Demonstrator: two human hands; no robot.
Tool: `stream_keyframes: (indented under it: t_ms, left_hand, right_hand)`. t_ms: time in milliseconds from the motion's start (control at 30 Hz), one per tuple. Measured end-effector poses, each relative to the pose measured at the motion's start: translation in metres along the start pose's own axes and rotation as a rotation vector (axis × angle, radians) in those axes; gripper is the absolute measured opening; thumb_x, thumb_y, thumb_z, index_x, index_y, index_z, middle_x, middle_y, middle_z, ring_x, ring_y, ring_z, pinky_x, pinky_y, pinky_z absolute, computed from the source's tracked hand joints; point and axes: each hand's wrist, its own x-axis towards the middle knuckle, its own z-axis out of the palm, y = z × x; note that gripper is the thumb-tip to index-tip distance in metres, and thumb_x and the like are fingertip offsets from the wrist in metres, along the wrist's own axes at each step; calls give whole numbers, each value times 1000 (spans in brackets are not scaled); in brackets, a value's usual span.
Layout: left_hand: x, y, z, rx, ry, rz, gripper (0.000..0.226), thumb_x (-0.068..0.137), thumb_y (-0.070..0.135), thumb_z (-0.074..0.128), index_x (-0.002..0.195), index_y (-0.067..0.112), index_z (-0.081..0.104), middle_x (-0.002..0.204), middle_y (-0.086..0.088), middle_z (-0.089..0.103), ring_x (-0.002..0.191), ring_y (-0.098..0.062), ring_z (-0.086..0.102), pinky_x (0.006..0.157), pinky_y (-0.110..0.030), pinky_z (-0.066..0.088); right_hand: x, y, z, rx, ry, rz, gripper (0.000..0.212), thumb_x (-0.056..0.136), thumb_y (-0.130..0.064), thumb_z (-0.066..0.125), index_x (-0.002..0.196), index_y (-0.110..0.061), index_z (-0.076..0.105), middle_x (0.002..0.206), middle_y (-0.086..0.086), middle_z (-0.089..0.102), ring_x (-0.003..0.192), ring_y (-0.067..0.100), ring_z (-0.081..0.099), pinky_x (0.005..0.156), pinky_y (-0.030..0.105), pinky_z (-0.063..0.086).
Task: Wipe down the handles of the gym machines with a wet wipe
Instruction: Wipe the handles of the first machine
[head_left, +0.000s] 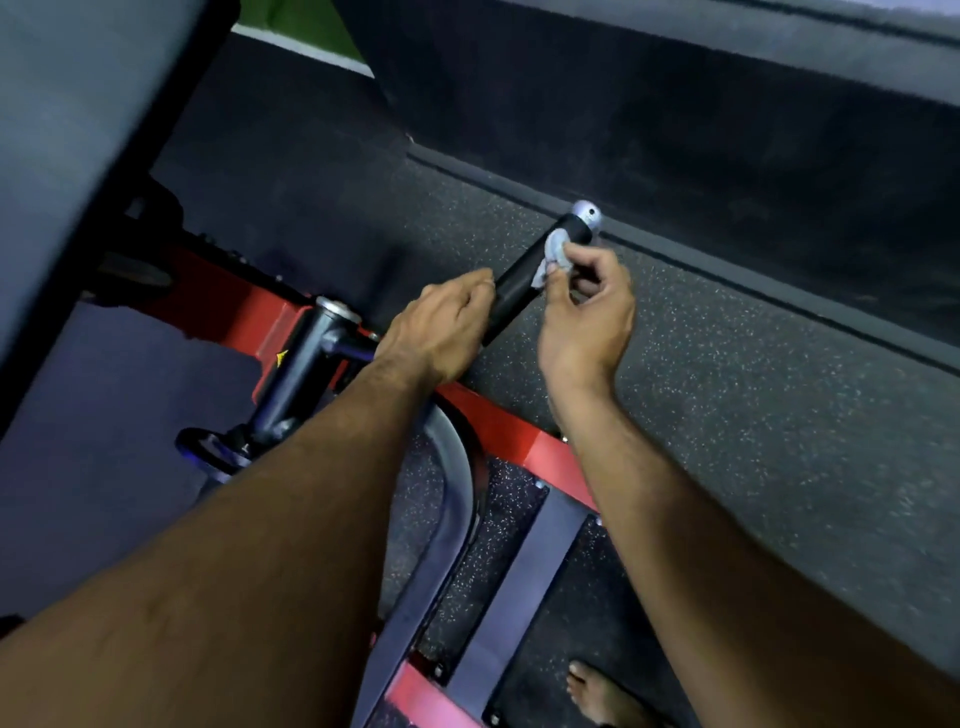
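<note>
Presently noted, all positions given relative to the handle:

Handle: black cylindrical grip (511, 291) on the machine, running up and away from the red frame (223, 301) to a silver end cap (586, 214) at its far tip.

Left hand: the left hand (441, 325) grips the near, lower part of the handle, fingers (475, 285) curled round it. Judged purpose: to steady the bar so it does not swing under wiping pressure.

Right hand: the right hand (587, 312) sits at the far part of the handle, just short of the end cap; its fingers (571, 260) are narrowed to a pinch on the wet wipe.

Wet wipe: a small, pale, bunched wad (555, 254) pressed against the handle's upper side. Bunching likely concentrates the damp surface onto the curved grip.

Stage, as judged: wiping is under way near the tip; the stretch under the left hand cannot be reached until that hand moves.

Containers: none seen; no wipe packet or bin is in view, so the source of the wipe cannot be stated.

Surroundings: speckled rubber floor (753, 415) beneath the handle; a bare foot (597, 691) below it, at the lower edge of the view; a grey padded surface (67, 130) to the left.

Risk: a wad this small could slip from the pinch.
</note>
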Motion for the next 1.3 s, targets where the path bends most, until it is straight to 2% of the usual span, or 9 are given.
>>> stream_keyframes:
  t_ms: [167, 300, 467, 800, 900, 967, 1067, 1200, 1300]
  left_hand:
    - [-2, 4, -1, 15, -11, -8, 40, 105, 45, 24, 112, 30, 60, 132, -8, 62, 127, -34, 49, 109, -47, 39]
    - [-1, 4, 0, 11, 13, 0, 38, 93, 52, 20, 78, 31, 47, 88, -3, 58, 102, -36, 56, 94, -52, 46]
    - [-1, 6, -1, -35, 9, -35, 44, 95, 60, 22, 79, 36, 54, 89, -3, 63, 98, -33, 68, 92, -57, 53]
    - [-2, 7, -1, -59, 1, -46, 47, 96, 68, 19, 78, 47, 56, 80, 3, 63, 96, -28, 71, 81, -63, 58]
    - [0, 5, 0, -83, -12, -55, 52, 94, 69, 19, 89, 37, 59, 92, 1, 70, 102, -28, 70, 84, -62, 57]
    - [1, 4, 1, -89, -25, -63, 60, 94, 68, 17, 113, 33, 61, 116, -2, 70, 111, -30, 67, 93, -61, 55]
    - [1, 3, 0, -75, -41, -28, 63, 93, 64, 14, 145, 49, 46, 145, 3, 59, 132, -28, 55, 111, -55, 43]
    - [-3, 4, -3, -49, -45, 6, 52, 104, 56, 15, 154, 53, 29, 156, 3, 49, 145, -24, 40, 120, -46, 30]
    - [-7, 8, -4, -26, -53, 12, 49, 109, 49, 15, 156, 53, 25, 155, 1, 49, 144, -26, 38, 119, -47, 30]
  right_hand:
    - [-59, 6, 9, 140, -34, 128, 21, 89, -6, 70, 92, -24, 62, 88, -4, 71, 79, 13, 68, 77, 37, 58]
    - [-68, 10, 18, 328, 7, 378, 24, 88, 4, 68, 89, -20, 63, 90, 10, 73, 79, 21, 71, 75, 36, 58]
    - [-33, -2, 16, 538, 84, 493, 17, 93, 6, 63, 96, -11, 65, 88, 11, 71, 67, 11, 64, 61, 23, 51]
    - [30, -14, 2, 544, 122, 484, 14, 96, 2, 60, 106, -7, 67, 81, 0, 72, 67, 5, 67, 67, 22, 58]
    - [9, -8, 2, 552, 41, 532, 14, 97, 3, 58, 108, -4, 64, 81, 1, 69, 70, 7, 64, 66, 20, 56]
    - [-12, -2, 4, 557, -22, 585, 17, 98, 5, 55, 111, -3, 63, 84, 3, 67, 72, 8, 62, 66, 20, 57]
    - [-44, 5, 13, 609, -132, 656, 21, 98, 10, 49, 106, -3, 62, 85, 7, 68, 73, 11, 63, 70, 27, 61]
    - [-65, 8, 16, 666, -206, 700, 23, 98, 12, 45, 106, 0, 62, 85, 8, 68, 69, 10, 67, 75, 30, 61]
    - [-54, 4, 14, 647, -187, 713, 23, 97, 13, 46, 107, 3, 64, 80, 8, 66, 57, 6, 63, 64, 24, 59]
